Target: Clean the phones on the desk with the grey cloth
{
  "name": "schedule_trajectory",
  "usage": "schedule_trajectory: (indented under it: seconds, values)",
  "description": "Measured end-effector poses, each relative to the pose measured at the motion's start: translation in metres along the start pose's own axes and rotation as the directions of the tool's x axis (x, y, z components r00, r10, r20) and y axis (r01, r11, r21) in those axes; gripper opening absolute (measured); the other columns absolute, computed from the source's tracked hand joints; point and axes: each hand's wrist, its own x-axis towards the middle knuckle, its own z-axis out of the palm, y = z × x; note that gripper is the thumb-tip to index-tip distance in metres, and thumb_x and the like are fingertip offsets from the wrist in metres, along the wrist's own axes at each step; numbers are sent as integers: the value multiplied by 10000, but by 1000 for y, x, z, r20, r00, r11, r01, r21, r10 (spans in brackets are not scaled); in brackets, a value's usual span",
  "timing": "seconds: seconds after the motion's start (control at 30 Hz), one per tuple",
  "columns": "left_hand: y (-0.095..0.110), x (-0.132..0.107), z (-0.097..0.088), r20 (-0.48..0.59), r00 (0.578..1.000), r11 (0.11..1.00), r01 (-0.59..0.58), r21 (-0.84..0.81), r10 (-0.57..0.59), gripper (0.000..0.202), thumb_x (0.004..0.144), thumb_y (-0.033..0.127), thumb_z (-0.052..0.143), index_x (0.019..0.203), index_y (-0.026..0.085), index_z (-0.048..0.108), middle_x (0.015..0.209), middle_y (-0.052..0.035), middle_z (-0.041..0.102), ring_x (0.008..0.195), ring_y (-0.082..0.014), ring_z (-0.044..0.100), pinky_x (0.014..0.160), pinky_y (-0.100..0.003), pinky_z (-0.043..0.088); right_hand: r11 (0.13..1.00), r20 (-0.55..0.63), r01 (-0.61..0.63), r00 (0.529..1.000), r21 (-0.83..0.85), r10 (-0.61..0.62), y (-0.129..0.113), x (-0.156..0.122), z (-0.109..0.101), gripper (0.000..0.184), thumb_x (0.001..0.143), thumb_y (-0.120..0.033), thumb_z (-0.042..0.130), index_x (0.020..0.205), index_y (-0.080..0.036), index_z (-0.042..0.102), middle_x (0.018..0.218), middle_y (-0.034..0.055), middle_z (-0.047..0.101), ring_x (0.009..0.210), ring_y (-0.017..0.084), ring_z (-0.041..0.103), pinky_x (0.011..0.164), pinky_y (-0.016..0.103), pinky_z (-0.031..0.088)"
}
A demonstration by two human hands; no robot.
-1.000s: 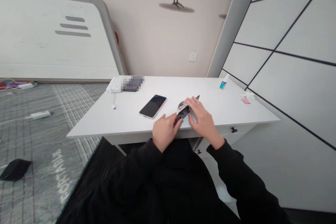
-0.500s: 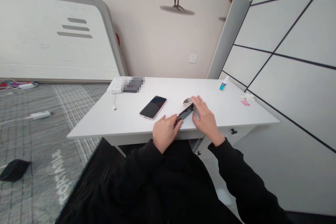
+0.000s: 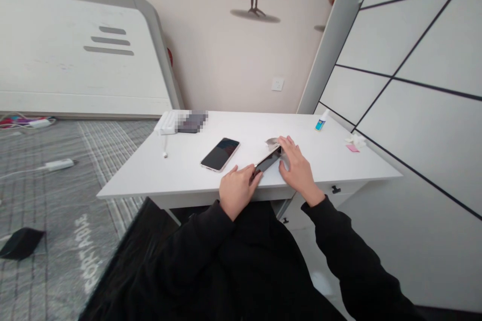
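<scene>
A dark phone (image 3: 268,161) lies tilted near the front edge of the white desk (image 3: 181,170). My left hand (image 3: 237,190) pinches its near end, fingers closed on it. My right hand (image 3: 299,168) rests along the phone's right side, fingers curled against its far end, where a thin shiny film (image 3: 271,141) curls up from it. A second phone (image 3: 220,154) with a dark screen lies flat on the desk, just left of my hands and untouched.
At the desk's back left sits a white box (image 3: 167,122) with a cable. A small blue-labelled bottle (image 3: 321,120) and crumpled tissue with a pink scrap (image 3: 354,142) lie at the right. A panelled wall stands close on the right; chargers lie on the grey rug (image 3: 56,164).
My right hand has slid farther along the phone toward its far end, and the shiny film is now flatter and smaller at that end. My left hand has held still.
</scene>
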Motion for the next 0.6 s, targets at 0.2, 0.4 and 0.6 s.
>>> schedule_trajectory:
  seconds: [0.2, 0.4, 0.6]
  values:
    - [1, 3, 0, 30, 999, 1000, 16, -25, -16, 268, 991, 403, 556, 855, 223, 701, 719, -35, 708, 801, -228, 714, 883, -314, 491, 977, 150, 187, 968, 105, -201, -51, -20, -12, 812, 867, -95, 466, 1620, -217, 190, 1656, 42, 315, 1564, 259, 174, 1258, 512, 284]
    - [1, 0, -1, 28, 999, 1000, 24, -7, -24, 301, 995, 443, 537, 850, 229, 693, 684, -35, 690, 794, -235, 709, 882, -323, 490, 999, 60, 39, 997, 10, -39, -8, -6, -8, 815, 859, -86, 453, 1616, -259, 206, 1630, 53, 368, 1545, 268, 245, 1239, 568, 291]
    - [1, 2, -1, 49, 998, 999, 27, -21, -26, 289, 995, 410, 543, 848, 219, 702, 732, -45, 716, 792, -221, 714, 914, -320, 487, 982, 123, 160, 977, 97, -171, -43, -15, -8, 822, 862, -97, 476, 1620, -219, 182, 1652, 57, 321, 1563, 273, 177, 1259, 545, 266]
